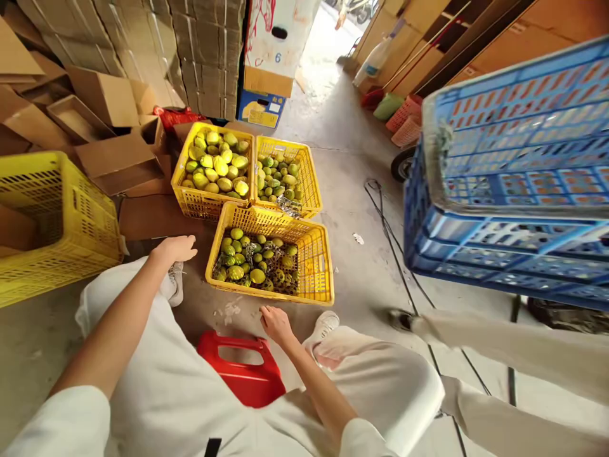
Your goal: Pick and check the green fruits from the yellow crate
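My left hand (pixel 176 250) hovers above my left knee, left of the front yellow crate (pixel 316 279), fingers loosely stretched and nothing in them. Just short of that crate's near rim is my right hand (pixel 276 324), its fingers curled in with no object visible. Inside the front crate lie green, mango-like fruits (pixel 257 276), some among dark netting. Behind it stand two more yellow crates. The back left crate (pixel 202 204) is heaped with larger yellow-green fruits (pixel 220 166); the back right crate (pixel 311 184) holds smaller green ones (pixel 278 178).
Between my legs is a red plastic stool (pixel 252 381). A large yellow crate (pixel 90 235) stands at left, before cardboard boxes (pixel 114 158). Blue crates (pixel 476 235) rise at right beside another person's legs (pixel 514 349). Black cables (pixel 394 241) cross the floor.
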A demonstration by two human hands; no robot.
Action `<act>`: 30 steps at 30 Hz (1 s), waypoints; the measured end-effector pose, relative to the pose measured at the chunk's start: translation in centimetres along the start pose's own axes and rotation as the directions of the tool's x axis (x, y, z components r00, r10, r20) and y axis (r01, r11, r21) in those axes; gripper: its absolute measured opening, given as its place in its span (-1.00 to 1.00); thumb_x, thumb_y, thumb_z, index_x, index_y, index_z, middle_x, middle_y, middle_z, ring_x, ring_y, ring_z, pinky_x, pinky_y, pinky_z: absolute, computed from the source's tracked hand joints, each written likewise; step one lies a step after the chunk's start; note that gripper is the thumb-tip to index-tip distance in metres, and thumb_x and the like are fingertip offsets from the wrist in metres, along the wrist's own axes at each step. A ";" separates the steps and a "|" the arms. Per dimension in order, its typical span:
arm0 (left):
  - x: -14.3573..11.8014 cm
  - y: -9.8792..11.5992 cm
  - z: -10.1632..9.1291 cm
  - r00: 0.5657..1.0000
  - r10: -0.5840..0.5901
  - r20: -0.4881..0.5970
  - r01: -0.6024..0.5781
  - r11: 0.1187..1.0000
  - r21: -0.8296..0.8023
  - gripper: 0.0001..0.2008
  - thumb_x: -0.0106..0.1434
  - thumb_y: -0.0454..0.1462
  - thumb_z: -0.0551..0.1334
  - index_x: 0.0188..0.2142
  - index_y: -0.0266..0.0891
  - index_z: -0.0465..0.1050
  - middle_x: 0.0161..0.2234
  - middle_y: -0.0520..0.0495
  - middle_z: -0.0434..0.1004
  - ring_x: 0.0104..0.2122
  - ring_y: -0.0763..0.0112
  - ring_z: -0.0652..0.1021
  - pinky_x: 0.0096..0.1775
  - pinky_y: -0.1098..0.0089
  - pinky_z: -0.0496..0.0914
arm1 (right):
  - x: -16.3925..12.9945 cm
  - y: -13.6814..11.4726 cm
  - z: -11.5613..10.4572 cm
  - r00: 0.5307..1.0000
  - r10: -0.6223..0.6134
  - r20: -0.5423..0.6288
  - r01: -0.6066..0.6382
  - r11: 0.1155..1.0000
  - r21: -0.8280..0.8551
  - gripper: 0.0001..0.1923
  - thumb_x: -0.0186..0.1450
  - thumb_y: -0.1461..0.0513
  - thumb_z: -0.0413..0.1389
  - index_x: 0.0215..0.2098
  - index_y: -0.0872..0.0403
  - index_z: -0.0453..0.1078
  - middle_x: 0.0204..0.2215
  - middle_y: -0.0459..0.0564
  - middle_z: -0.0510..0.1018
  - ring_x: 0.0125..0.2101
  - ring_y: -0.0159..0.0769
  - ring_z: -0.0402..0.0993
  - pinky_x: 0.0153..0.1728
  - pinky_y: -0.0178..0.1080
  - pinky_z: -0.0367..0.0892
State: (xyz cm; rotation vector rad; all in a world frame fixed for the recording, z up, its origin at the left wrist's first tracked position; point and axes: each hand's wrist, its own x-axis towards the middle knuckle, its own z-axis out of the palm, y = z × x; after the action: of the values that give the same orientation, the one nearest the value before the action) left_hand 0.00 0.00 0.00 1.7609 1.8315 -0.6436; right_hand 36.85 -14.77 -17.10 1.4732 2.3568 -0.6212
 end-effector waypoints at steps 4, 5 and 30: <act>-0.5 0.6 -0.5 1.000 0.008 -0.002 -0.008 1.000 -0.001 -0.35 0.55 -0.06 0.23 0.53 -0.23 0.48 0.45 -0.46 0.62 0.39 -0.08 0.68 0.35 0.14 0.52 | 1.4 0.5 -0.9 0.994 0.005 -0.108 -0.003 1.000 0.024 -0.70 0.52 0.40 0.16 0.05 0.05 0.70 -0.05 0.15 0.85 -0.06 -0.11 0.80 -0.08 -0.25 0.45; -0.7 0.9 -0.6 1.000 0.012 -0.002 -0.012 1.000 0.002 -0.36 0.58 -0.09 0.20 0.55 -0.24 0.46 0.47 -0.45 0.60 0.40 -0.06 0.67 0.35 0.15 0.51 | 1.9 0.7 -1.2 0.992 0.009 -0.129 -0.005 1.000 0.030 -0.68 0.53 0.40 0.14 0.08 0.06 0.70 -0.03 0.16 0.85 -0.03 -0.10 0.79 -0.04 -0.24 0.46; 1.3 10.3 -3.9 0.980 0.198 -0.011 -0.197 0.978 0.073 -0.52 0.64 -0.26 0.06 0.40 -0.31 0.53 0.36 -0.51 0.69 0.38 -0.12 0.68 0.35 0.01 0.51 | 18.4 13.0 -16.5 0.944 0.272 -0.186 -0.287 0.956 -0.062 -0.30 0.57 0.25 0.11 0.66 0.02 0.34 0.71 0.34 0.23 0.68 0.26 0.14 0.62 0.36 0.12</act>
State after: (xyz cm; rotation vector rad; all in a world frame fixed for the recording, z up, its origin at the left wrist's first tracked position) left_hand 10.10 3.95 2.26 1.9718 1.6356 -0.6225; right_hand 40.28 12.79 -13.99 1.8432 2.2027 -0.3223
